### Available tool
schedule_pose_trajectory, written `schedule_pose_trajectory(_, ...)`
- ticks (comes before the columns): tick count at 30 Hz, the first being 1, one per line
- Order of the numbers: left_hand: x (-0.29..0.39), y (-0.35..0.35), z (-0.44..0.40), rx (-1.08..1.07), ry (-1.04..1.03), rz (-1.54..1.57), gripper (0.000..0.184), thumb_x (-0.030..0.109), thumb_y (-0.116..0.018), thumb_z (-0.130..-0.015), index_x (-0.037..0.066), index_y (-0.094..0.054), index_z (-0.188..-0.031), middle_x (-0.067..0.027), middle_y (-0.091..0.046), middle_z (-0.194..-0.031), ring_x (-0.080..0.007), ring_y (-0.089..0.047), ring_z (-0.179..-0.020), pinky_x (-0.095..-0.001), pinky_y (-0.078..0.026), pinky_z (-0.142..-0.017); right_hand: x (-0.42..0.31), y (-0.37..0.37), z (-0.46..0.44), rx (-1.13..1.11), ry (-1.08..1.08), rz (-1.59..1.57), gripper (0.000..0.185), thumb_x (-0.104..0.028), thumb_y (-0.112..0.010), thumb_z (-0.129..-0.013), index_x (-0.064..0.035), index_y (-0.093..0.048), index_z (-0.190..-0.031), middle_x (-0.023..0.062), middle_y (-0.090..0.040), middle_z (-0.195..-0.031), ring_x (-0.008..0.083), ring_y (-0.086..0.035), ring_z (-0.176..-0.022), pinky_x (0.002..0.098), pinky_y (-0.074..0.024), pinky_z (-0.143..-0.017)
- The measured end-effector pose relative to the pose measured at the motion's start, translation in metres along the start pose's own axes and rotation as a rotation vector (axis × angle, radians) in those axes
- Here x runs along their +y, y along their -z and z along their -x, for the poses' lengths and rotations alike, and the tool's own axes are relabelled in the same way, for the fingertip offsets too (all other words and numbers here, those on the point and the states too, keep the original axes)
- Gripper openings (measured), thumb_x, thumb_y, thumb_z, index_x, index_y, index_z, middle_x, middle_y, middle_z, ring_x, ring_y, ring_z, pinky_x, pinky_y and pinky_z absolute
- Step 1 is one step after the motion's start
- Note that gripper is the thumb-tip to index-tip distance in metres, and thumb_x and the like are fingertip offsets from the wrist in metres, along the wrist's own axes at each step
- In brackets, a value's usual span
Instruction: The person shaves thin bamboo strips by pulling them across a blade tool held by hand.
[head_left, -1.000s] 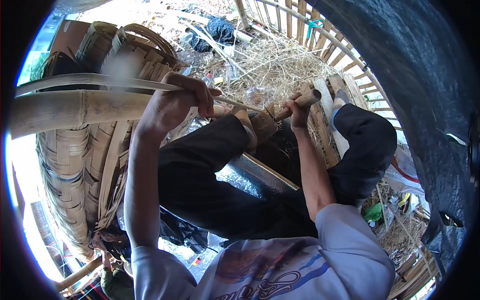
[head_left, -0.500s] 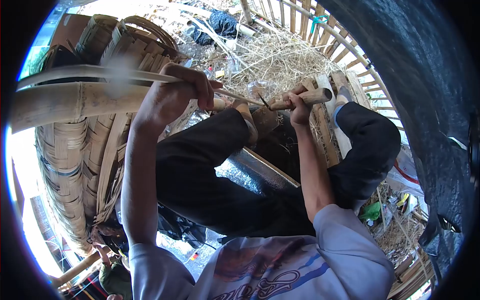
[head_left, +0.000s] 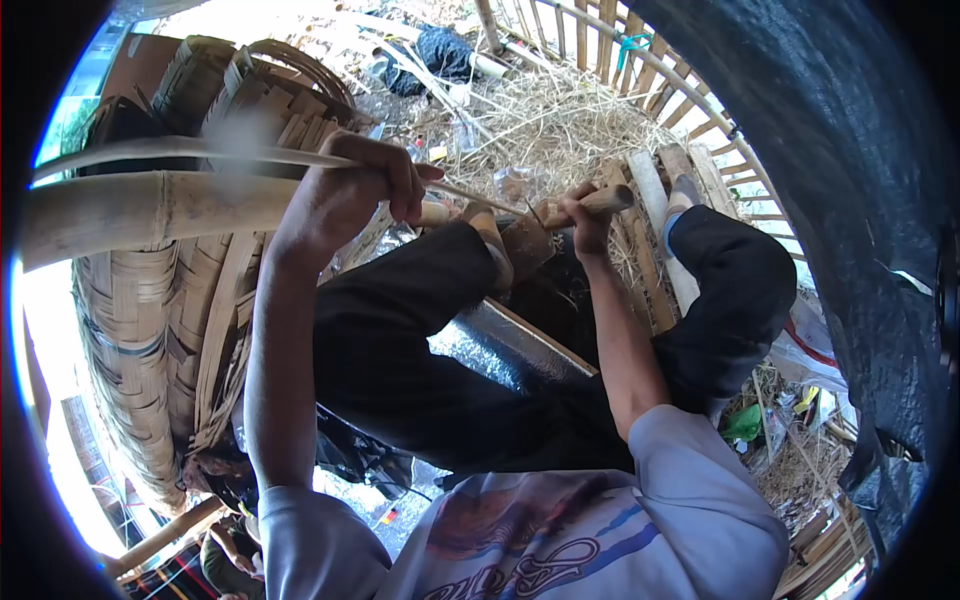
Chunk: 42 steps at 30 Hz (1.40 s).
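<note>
My left hand (head_left: 368, 178) is closed around a long, thin bamboo strip (head_left: 465, 192). One end of the strip bows away to the left, and its other end reaches the short dark blade of a knife. My right hand (head_left: 588, 222) grips that knife by its thick wooden handle (head_left: 608, 199), whose butt points right. Blade and strip meet between the two hands; whether the edge is cutting in cannot be made out. Below the left part of the strip lies a thick bamboo pole (head_left: 110, 212).
Woven bamboo baskets (head_left: 125, 350) stand at the left. Straw (head_left: 570, 110) and litter cover the ground ahead, beside a slatted bamboo fence (head_left: 660, 65). A dark plastic sheet (head_left: 820, 150) hangs at the right. Another person (head_left: 225, 560) is partly visible at lower left.
My right hand has moved a little left with the knife, along the strip toward my left hand. My left hand has barely moved. The other person's arm at lower left has shifted.
</note>
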<state>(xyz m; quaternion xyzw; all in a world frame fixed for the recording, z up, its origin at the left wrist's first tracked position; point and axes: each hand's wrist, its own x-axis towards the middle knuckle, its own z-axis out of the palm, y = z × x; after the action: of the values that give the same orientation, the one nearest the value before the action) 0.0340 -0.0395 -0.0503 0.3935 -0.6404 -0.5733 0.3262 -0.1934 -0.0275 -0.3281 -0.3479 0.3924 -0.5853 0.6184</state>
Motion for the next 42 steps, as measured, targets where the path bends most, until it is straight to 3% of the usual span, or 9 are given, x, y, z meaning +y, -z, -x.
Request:
schedule_pose_trajectory(5,-0.004,-0.001,-0.003,0.020,-0.052,0.022,0.025,0.017,-0.051,-0.070,-0.001,-0.055,-0.053,-0.0100,-0.056,-0.058,-0.0175,-0.058,-0.059,-0.0389,-0.042,-0.093,0.000,0.007,-0.005,0.074,-0.064,-0.078,0.012,-0.002,-0.053,-0.073,-0.0071,-0.043,-0.070,0.0024,-0.045,-0.064,0.0094,-0.044,-0.057,0.0256,-0.0390,-0.056)
schedule_pose_trajectory(8,0.006,-0.006,-0.002,0.046,0.060,-0.100,0.025,0.016,-0.048,-0.070,-0.002,-0.055,-0.053,-0.0092,-0.056,-0.056,-0.0176,-0.058,-0.059,-0.0377,-0.042,-0.094,-0.032,-0.014,-0.002,-0.067,0.165,-0.342,0.012,-0.004,-0.048,-0.075,-0.0076,-0.038,-0.070,0.0035,-0.039,-0.059,0.0126,-0.038,-0.057,0.0288,-0.0355,-0.060)
schedule_pose_trajectory(15,0.012,-0.004,0.000,0.088,0.093,-0.088,0.019,0.005,-0.037,-0.056,-0.003,-0.054,-0.055,-0.0102,-0.055,-0.053,-0.0183,-0.057,-0.057,-0.0392,-0.042,-0.095,-0.024,-0.006,-0.006,0.050,0.022,-0.305,0.013,-0.005,-0.050,-0.075,-0.0084,-0.038,-0.071,0.0031,-0.039,-0.060,0.0133,-0.039,-0.057,0.0268,-0.0358,-0.059)
schedule_pose_trajectory(18,0.012,-0.009,-0.001,0.118,0.122,-0.129,0.019,0.003,-0.036,-0.053,-0.003,-0.053,-0.053,-0.0101,-0.054,-0.051,-0.0185,-0.057,-0.055,-0.0397,-0.042,-0.095,-0.060,-0.029,-0.003,-0.082,0.165,-0.381,0.013,-0.005,-0.049,-0.075,-0.0089,-0.038,-0.071,0.0032,-0.039,-0.058,0.0134,-0.038,-0.054,0.0295,-0.0359,-0.061)
schedule_pose_trajectory(23,0.006,-0.006,-0.001,0.078,0.093,-0.125,0.016,0.003,-0.040,-0.058,-0.003,-0.054,-0.053,-0.0093,-0.054,-0.052,-0.0176,-0.057,-0.055,-0.0397,-0.043,-0.094,-0.053,-0.032,-0.002,-0.226,0.246,-0.303,0.014,-0.005,-0.049,-0.075,-0.0084,-0.037,-0.068,0.0040,-0.039,-0.055,0.0136,-0.037,-0.052,0.0313,-0.0351,-0.062)
schedule_pose_trajectory(27,0.007,-0.007,-0.006,0.069,0.110,-0.123,0.017,0.010,-0.050,-0.064,-0.002,-0.056,-0.053,-0.0085,-0.055,-0.054,-0.0172,-0.058,-0.055,-0.0399,-0.043,-0.093,-0.054,-0.029,0.000,-0.040,0.083,-0.183,0.014,-0.008,-0.050,-0.074,-0.0086,-0.037,-0.068,0.0045,-0.039,-0.054,0.0137,-0.037,-0.052,0.0316,-0.0349,-0.062)
schedule_pose_trajectory(32,-0.003,-0.004,-0.007,-0.016,-0.089,-0.058,0.025,0.020,-0.058,-0.066,-0.001,-0.056,-0.053,-0.0091,-0.056,-0.057,-0.0178,-0.058,-0.056,-0.0403,-0.043,-0.092,-0.122,-0.058,0.003,-0.341,0.376,-0.483,0.013,-0.010,-0.048,-0.074,-0.0081,-0.037,-0.068,0.0038,-0.039,-0.054,0.0131,-0.036,-0.051,0.0305,-0.0342,-0.062)
schedule_pose_trajectory(37,0.002,-0.005,-0.009,0.008,-0.025,-0.023,0.025,0.019,-0.053,-0.068,-0.001,-0.055,-0.053,-0.0094,-0.056,-0.058,-0.0181,-0.058,-0.056,-0.0405,-0.043,-0.091,-0.061,-0.040,-0.001,-0.141,0.154,-0.087,0.014,-0.004,-0.050,-0.073,-0.0075,-0.039,-0.066,0.0050,-0.043,-0.057,0.0119,-0.038,-0.053,0.0274,-0.0352,-0.055)
schedule_pose_trajectory(42,0.001,-0.005,-0.007,0.051,-0.047,-0.106,0.024,0.017,-0.046,-0.065,-0.002,-0.055,-0.054,-0.0095,-0.055,-0.055,-0.0180,-0.057,-0.056,-0.0404,-0.043,-0.090,-0.105,-0.043,0.004,-0.223,0.202,-0.496,0.016,-0.002,-0.050,-0.073,-0.0080,-0.038,-0.065,0.0029,-0.042,-0.057,0.0116,-0.037,-0.053,0.0286,-0.0343,-0.059)
